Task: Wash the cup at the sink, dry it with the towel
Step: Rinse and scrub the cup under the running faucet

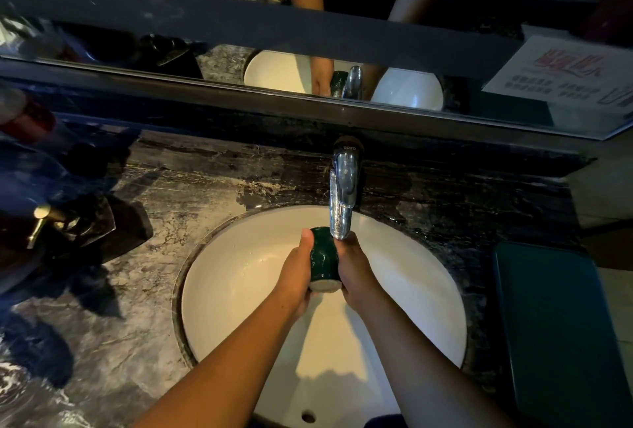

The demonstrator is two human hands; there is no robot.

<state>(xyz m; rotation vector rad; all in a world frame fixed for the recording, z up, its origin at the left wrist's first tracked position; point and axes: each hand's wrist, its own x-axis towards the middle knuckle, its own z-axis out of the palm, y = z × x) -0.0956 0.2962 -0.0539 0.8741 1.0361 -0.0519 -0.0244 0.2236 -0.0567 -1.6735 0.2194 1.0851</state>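
Cup: a dark green cup lies tipped on its side over the white sink basin, its pale unglazed base turned toward the camera and its mouth pointing away, right under the faucet spout.
Left hand: the left hand wraps the cup's left side, thumb laid along the top near the rim, fingers curled beneath and out of sight.
Right hand: the right hand presses against the cup's right side, closed around it; its fingertips are hidden behind the cup and the spout.
Faucet: a chrome faucet stands on the counter behind the basin, its spout ending just above the cup's far end; whether water is running cannot be told.
Counter: a dark marble counter with pale veins surrounds the round basin.
Right of sink: a teal tray lies flat on the counter, well apart from the hands.
Left of sink: a dark dispenser with a brass-coloured nozzle sits in shadow.
Mirror: the mirror above the back ledge reflects the basin, faucet, cup and forearms.
Towel: none can be made out.
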